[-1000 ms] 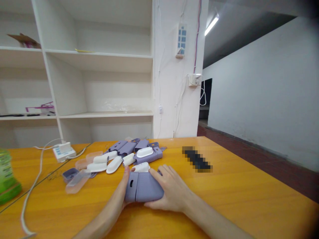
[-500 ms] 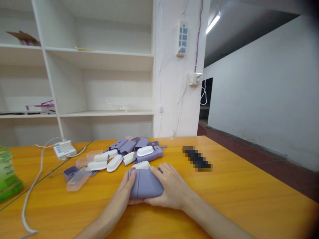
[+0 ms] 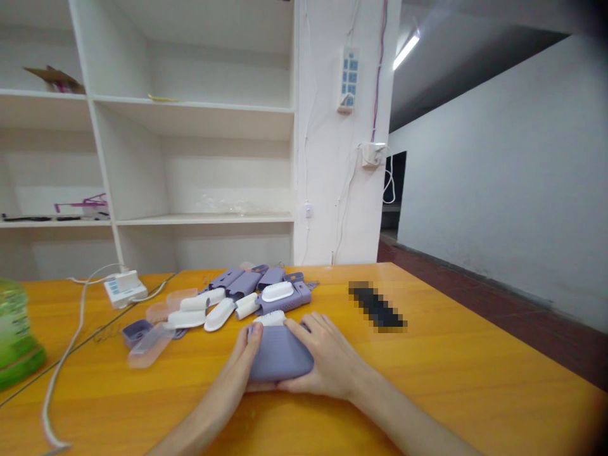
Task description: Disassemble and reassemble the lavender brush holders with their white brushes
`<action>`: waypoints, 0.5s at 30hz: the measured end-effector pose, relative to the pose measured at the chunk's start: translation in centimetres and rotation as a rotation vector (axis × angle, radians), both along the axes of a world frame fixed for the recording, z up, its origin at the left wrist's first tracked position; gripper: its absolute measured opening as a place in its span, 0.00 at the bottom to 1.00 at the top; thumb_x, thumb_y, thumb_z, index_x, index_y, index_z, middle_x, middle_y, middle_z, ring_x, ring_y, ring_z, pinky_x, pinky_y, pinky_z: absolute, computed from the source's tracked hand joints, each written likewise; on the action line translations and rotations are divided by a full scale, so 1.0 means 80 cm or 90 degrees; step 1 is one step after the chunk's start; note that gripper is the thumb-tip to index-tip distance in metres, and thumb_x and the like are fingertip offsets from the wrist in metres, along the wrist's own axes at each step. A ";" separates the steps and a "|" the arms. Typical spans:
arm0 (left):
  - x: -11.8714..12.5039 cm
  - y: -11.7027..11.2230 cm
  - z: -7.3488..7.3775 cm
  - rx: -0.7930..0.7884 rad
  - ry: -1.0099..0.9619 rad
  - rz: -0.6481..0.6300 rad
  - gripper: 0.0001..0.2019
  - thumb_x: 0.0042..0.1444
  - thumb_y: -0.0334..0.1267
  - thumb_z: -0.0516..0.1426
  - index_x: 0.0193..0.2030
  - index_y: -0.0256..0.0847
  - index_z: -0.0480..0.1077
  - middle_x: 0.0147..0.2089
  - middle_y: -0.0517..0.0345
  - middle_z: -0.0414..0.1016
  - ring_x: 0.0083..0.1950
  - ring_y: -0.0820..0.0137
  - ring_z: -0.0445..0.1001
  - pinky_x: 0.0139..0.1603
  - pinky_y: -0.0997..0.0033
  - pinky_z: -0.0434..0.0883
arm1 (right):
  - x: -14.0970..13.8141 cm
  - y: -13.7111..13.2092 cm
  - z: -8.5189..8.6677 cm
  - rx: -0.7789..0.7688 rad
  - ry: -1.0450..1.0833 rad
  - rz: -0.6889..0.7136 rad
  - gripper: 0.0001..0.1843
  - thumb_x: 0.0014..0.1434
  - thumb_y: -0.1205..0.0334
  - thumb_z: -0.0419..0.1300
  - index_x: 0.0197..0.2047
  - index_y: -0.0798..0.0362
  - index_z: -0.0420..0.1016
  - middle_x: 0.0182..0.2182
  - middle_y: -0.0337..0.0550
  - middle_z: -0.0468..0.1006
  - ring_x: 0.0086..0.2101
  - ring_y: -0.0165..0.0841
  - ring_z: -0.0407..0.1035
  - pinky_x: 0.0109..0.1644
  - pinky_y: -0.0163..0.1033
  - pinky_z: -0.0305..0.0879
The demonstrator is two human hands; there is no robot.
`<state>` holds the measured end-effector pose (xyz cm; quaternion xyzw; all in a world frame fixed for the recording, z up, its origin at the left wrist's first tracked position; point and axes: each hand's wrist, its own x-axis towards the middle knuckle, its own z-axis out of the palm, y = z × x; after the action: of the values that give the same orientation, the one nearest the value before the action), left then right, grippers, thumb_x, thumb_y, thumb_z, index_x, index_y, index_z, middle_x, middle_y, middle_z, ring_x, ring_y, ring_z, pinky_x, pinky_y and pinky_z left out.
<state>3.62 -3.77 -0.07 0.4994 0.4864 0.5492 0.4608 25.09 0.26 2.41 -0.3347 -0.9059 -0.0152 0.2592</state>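
Observation:
Between my two hands is a rounded lavender plastic case (image 3: 281, 354), lying sideways just above or on the table near its front. My left hand (image 3: 243, 356) wraps its left end, thumb on the top edge. Around its right end closes my right hand (image 3: 327, 356), with the fingers over the far side and the thumb beneath. I cannot tell what the case contains. Just beyond it lies a white ridged plastic piece (image 3: 270, 318), partly hidden by the case. Behind that, a lavender perforated holder (image 3: 297, 297) carries a white oval piece (image 3: 277, 291).
More lavender sleeves (image 3: 244, 284), white pieces (image 3: 220, 315) and clear plastic covers (image 3: 151, 346) lie scattered behind and left. A pixelated dark object (image 3: 377, 306) lies right. On the left are a power strip (image 3: 125, 289), its cable (image 3: 57, 373) and a green bottle (image 3: 18, 335).
The seam across the case near my left thumb no longer shows. My hands stay around the case with almost the same grip. The whole view has shifted slightly.

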 end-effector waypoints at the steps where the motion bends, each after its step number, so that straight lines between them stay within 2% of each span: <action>1: 0.001 -0.004 0.007 0.004 0.036 -0.022 0.30 0.60 0.63 0.56 0.60 0.45 0.67 0.61 0.47 0.75 0.60 0.53 0.73 0.49 0.57 0.79 | 0.004 0.005 0.003 0.001 -0.005 0.016 0.50 0.47 0.32 0.70 0.66 0.49 0.65 0.49 0.52 0.73 0.49 0.49 0.66 0.56 0.52 0.61; 3: 0.004 -0.012 0.020 0.024 0.153 -0.049 0.28 0.60 0.59 0.59 0.59 0.42 0.67 0.57 0.48 0.77 0.55 0.54 0.76 0.52 0.57 0.76 | 0.013 0.015 0.009 -0.004 -0.018 0.051 0.50 0.47 0.33 0.70 0.67 0.47 0.65 0.50 0.51 0.73 0.50 0.48 0.65 0.57 0.52 0.60; 7: 0.007 -0.022 0.031 0.065 0.393 0.007 0.28 0.54 0.55 0.64 0.56 0.40 0.69 0.56 0.46 0.77 0.55 0.51 0.75 0.59 0.55 0.69 | 0.027 0.026 0.014 -0.057 -0.018 0.089 0.49 0.45 0.36 0.72 0.67 0.43 0.66 0.51 0.47 0.73 0.51 0.46 0.65 0.59 0.51 0.60; 10: 0.004 -0.023 0.031 0.075 0.456 0.039 0.29 0.52 0.56 0.65 0.54 0.40 0.71 0.56 0.44 0.76 0.57 0.48 0.72 0.59 0.54 0.66 | 0.032 0.029 0.011 -0.105 0.009 0.084 0.50 0.41 0.38 0.75 0.65 0.41 0.68 0.55 0.47 0.70 0.56 0.48 0.64 0.64 0.53 0.57; 15: -0.003 -0.022 0.026 0.102 0.524 0.059 0.26 0.51 0.63 0.62 0.46 0.43 0.77 0.47 0.44 0.79 0.50 0.46 0.74 0.51 0.52 0.67 | 0.044 0.036 0.014 -0.167 0.042 0.046 0.48 0.41 0.40 0.76 0.64 0.42 0.71 0.66 0.52 0.61 0.66 0.52 0.54 0.69 0.59 0.51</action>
<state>3.34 -5.54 2.02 0.6888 0.6077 0.3603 0.1624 28.63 3.15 3.50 -0.3332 -0.9025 0.1238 0.2432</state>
